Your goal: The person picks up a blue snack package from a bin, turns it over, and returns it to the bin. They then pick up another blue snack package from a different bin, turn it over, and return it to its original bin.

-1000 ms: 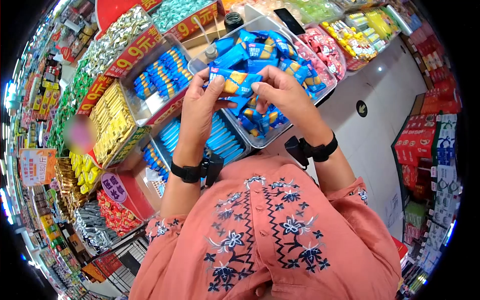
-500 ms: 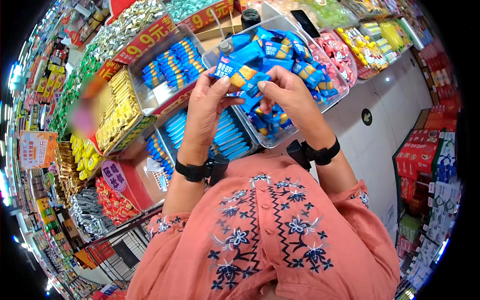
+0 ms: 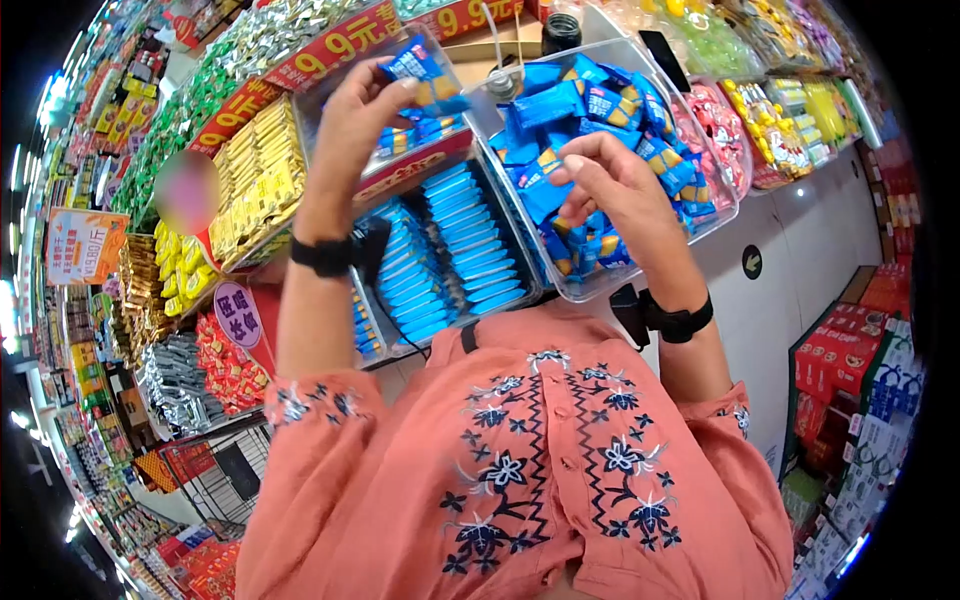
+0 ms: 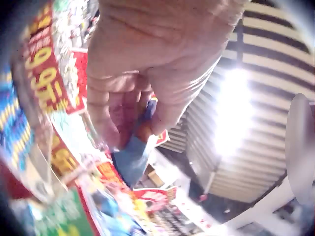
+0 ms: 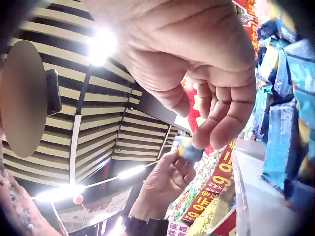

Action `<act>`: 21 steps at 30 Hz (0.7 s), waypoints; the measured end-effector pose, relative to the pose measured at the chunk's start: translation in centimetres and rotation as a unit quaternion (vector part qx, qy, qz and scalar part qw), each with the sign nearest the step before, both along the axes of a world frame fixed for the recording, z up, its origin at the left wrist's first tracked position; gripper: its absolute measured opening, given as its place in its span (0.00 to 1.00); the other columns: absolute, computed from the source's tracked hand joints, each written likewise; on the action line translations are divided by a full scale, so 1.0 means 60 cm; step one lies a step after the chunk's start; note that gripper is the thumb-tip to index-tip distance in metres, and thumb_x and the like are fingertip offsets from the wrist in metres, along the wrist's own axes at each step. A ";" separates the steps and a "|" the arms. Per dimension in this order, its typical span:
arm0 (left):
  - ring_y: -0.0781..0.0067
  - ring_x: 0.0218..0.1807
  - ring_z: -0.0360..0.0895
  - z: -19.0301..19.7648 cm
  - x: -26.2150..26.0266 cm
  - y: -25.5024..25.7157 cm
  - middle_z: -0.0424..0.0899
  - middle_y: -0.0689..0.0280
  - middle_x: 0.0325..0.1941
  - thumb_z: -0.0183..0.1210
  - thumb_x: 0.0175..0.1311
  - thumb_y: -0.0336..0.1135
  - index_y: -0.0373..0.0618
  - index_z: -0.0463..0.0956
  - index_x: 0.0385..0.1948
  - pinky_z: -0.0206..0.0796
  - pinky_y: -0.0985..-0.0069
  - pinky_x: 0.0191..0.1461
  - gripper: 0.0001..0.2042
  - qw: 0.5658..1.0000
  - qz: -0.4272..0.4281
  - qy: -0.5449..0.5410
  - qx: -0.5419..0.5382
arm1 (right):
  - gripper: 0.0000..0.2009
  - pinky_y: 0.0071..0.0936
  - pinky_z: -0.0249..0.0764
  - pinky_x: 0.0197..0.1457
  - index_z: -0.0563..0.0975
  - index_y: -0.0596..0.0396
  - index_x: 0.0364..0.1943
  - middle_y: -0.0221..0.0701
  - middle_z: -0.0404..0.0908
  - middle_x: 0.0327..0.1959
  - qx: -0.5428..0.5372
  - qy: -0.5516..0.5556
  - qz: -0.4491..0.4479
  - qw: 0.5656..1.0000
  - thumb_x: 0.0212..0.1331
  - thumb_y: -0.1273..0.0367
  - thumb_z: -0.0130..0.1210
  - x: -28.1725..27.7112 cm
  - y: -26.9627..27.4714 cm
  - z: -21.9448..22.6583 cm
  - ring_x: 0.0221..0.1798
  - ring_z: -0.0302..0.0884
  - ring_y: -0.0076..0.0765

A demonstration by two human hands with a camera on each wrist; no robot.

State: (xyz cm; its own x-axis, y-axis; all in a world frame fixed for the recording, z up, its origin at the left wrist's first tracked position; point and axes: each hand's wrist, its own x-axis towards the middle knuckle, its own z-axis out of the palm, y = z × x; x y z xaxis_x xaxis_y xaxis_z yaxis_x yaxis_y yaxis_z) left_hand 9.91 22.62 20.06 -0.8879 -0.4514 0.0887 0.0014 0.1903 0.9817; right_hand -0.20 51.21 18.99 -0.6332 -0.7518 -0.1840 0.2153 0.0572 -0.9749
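My left hand [image 3: 350, 130] pinches a blue biscuit packet [image 3: 418, 68] between thumb and fingers, raised over a clear bin of similar blue-and-yellow packets [image 3: 425, 130]. In the left wrist view the packet [image 4: 132, 161] sticks out past the fingertips, partly covered by them. My right hand [image 3: 632, 190] hovers above a larger clear plastic bin [image 3: 700, 232] heaped with loose blue packets [image 3: 550, 105]. Its fingers are loosely bent and hold nothing. The right wrist view shows this hand [image 5: 197, 73] beside the heap, with the left hand [image 5: 165, 184] and its packet farther off.
Long light-blue packets [image 3: 470, 240] stand in rows in a tray below the left bin. Gold-wrapped sweets [image 3: 255, 165] lie to the left. A dark jar [image 3: 561, 34] and a phone [image 3: 662, 60] sit behind the large bin. Pink packets [image 3: 720, 125] are right of it.
Both hands held the biscuit packet over the large bin earlier. The right hand has let go; the left has carried the packet left and away, over the neighbouring bin. The view has shifted slightly.
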 end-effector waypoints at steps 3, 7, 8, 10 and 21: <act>0.79 0.41 0.80 -0.038 -0.017 -0.112 0.84 0.67 0.40 0.62 0.66 0.38 0.42 0.77 0.51 0.72 0.77 0.42 0.16 0.968 -0.024 -0.112 -0.225 | 0.13 0.22 0.77 0.33 0.74 0.58 0.48 0.32 0.82 0.38 0.001 0.003 0.004 1.000 0.69 0.63 0.55 -0.001 0.001 0.002 0.31 0.81 0.25; 0.59 0.39 0.82 -0.112 -0.039 -0.186 0.83 0.54 0.34 0.64 0.57 0.37 0.40 0.76 0.40 0.72 0.65 0.44 0.14 0.840 -0.125 -0.270 -0.454 | 0.13 0.21 0.76 0.32 0.73 0.58 0.49 0.33 0.82 0.38 0.018 0.006 0.021 1.000 0.70 0.63 0.54 0.004 -0.001 -0.001 0.31 0.81 0.25; 0.51 0.40 0.82 -0.134 -0.036 -0.194 0.83 0.52 0.36 0.64 0.57 0.36 0.41 0.75 0.38 0.72 0.61 0.44 0.12 0.842 -0.142 -0.260 -0.451 | 0.14 0.21 0.76 0.32 0.73 0.58 0.50 0.33 0.82 0.38 0.023 0.009 0.025 0.999 0.70 0.63 0.54 0.004 -0.003 -0.002 0.31 0.81 0.25; 0.48 0.42 0.81 -0.162 -0.044 -0.202 0.84 0.51 0.38 0.64 0.56 0.36 0.42 0.77 0.39 0.72 0.58 0.44 0.12 0.794 -0.183 -0.288 -0.503 | 0.14 0.21 0.76 0.34 0.73 0.58 0.51 0.34 0.81 0.39 0.035 -0.002 0.023 0.999 0.71 0.63 0.53 0.005 -0.004 0.003 0.32 0.80 0.24; 0.45 0.47 0.83 -0.235 -0.101 -0.216 0.84 0.47 0.44 0.62 0.54 0.28 0.39 0.83 0.38 0.77 0.57 0.45 0.10 0.646 -0.281 -0.341 -0.622 | 0.13 0.20 0.75 0.36 0.74 0.58 0.51 0.33 0.81 0.39 0.050 -0.014 0.023 0.998 0.71 0.65 0.53 -0.004 -0.019 0.012 0.33 0.79 0.22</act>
State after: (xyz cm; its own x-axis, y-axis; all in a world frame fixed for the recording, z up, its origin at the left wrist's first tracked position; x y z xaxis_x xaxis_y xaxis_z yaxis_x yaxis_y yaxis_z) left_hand 3.85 9.67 5.94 -0.9042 0.0033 -0.4271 0.0617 0.9905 -0.1231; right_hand -0.42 50.05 19.74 -0.5918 -0.7570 -0.2771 0.2374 0.1649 -0.9573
